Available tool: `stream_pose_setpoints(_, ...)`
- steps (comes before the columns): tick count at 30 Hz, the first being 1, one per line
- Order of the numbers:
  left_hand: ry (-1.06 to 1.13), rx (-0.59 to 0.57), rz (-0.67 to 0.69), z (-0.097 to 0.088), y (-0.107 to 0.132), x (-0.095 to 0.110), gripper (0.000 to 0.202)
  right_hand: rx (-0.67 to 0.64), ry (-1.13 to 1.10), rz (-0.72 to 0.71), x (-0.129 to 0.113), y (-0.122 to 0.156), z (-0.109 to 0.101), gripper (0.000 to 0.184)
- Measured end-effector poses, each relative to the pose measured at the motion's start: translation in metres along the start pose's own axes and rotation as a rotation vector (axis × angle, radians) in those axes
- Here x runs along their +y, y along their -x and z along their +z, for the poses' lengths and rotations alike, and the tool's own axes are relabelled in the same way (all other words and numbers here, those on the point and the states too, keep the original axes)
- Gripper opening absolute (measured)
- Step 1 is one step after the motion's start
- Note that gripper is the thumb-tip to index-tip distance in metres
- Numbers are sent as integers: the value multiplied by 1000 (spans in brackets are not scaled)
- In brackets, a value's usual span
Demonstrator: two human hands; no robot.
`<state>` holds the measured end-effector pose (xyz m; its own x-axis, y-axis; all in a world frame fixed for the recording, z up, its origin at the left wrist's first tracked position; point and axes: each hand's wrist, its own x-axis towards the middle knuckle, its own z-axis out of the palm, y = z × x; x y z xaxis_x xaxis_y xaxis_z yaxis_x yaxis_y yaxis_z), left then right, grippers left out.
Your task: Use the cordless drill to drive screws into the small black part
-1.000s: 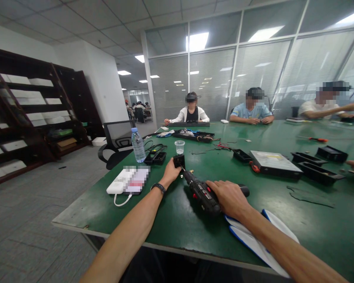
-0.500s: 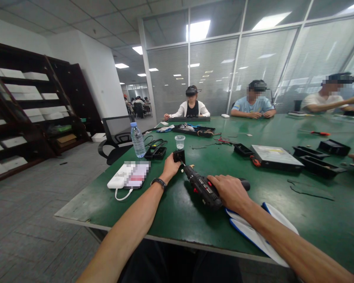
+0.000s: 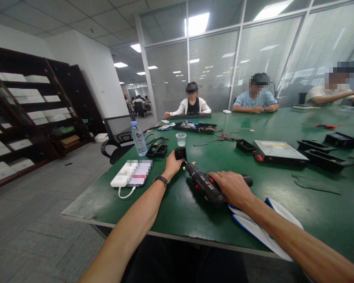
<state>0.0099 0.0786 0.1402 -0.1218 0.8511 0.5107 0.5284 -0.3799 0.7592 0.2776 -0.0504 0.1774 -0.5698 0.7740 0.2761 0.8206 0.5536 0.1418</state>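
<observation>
My left hand (image 3: 172, 165) is closed around a small black boxy part (image 3: 180, 153) standing on the green table (image 3: 194, 212). My right hand (image 3: 232, 188) grips a black and red cordless screwdriver (image 3: 204, 183) lying low over the table. Its bit points at the black part, right beside my left hand's fingers. A dark watch sits on my left wrist. A white and blue sheet (image 3: 261, 232) lies under my right forearm.
A power bank with a cable (image 3: 122, 179), a water bottle (image 3: 139, 138), a plastic cup (image 3: 181, 139), black trays (image 3: 324, 159), a flat metal drive (image 3: 279, 151) and loose wires (image 3: 312, 186) lie on the table. Three people sit at the far side. A chair (image 3: 118, 137) stands left.
The view has drifted slightly down and left, so everything sits a little higher and further right. Both hands keep the same hold on the part and the screwdriver.
</observation>
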Motion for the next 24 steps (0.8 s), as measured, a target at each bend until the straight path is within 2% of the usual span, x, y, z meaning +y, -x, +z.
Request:
stream_pose_setpoints(7, -48, 9, 2, -1, 1, 1, 38, 13, 8, 1, 0, 0, 1, 28)
stream_pose_setpoints(24, 27, 20, -41, 1, -1, -4, 39, -3, -2, 10, 0, -1, 1, 28)
